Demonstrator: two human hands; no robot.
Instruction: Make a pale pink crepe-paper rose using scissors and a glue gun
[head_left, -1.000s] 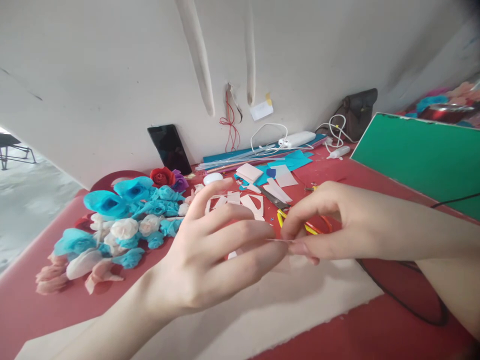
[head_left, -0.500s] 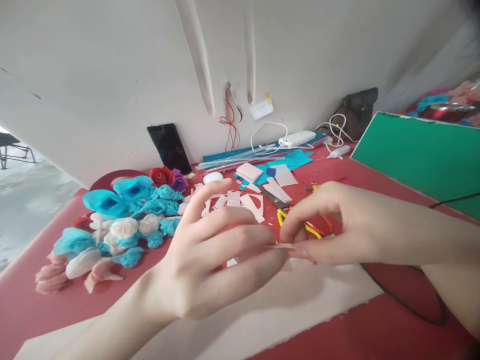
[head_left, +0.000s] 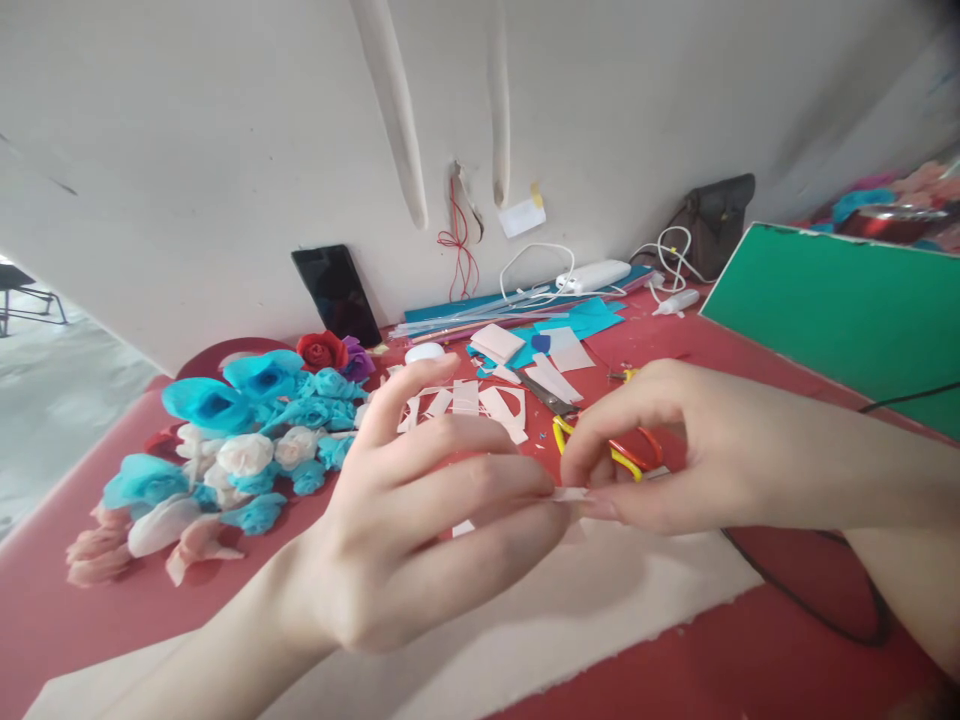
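Note:
Between both hands is a small pale pink piece of paper [head_left: 571, 494], mostly hidden by the fingers. My left hand [head_left: 442, 520] pinches its left end, with the index finger raised away from the others. My right hand [head_left: 660, 450] grips the right end between thumb and curled fingers. Under the hands lies a large pale sheet [head_left: 630, 590]. Just behind the right hand are scissors [head_left: 551, 392] with yellow and red handles, partly covered by the fingers. Cut pale pink paper pieces [head_left: 466, 397] are scattered beyond the left hand.
Blue, white and pink paper flowers [head_left: 255, 455] are heaped at left on the red table [head_left: 622, 690]. A phone [head_left: 336, 295] leans on the wall. Behind are blue paper [head_left: 585, 317], a white power strip [head_left: 594, 276] and a small bottle [head_left: 677, 302]. A green board [head_left: 840, 310] stands right.
Both hands stay in nearly the same place, still pinching the paper. Slightly more of the paper shows between the fingertips. The view has shifted very slightly.

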